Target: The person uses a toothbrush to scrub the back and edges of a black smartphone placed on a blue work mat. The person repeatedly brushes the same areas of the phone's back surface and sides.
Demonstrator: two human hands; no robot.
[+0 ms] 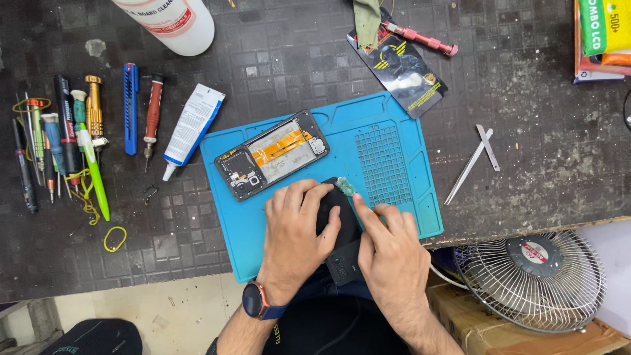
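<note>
Dark, scuffed, square-embossed matting covers the workbench [526,131], and a blue silicone repair mat [394,210] with moulded ribs lies on it at the near edge. Nearest the camera, the left hand [296,240], a watch on its wrist, presses flat over a black phone back cover [342,243], fingers spread and closed down on it. The right hand [391,253] pinches the cover's right edge, its forefinger stretched toward a small greenish wad [346,187], possibly a cloth or foam scrap, at the cover's far corner. Just beyond, an opened phone frame [273,154] shows orange ribbon cable. Further left lie a white glue tube [192,128] and a row of screwdrivers [85,131]; metal tweezers [473,161] rest to the right.
</note>
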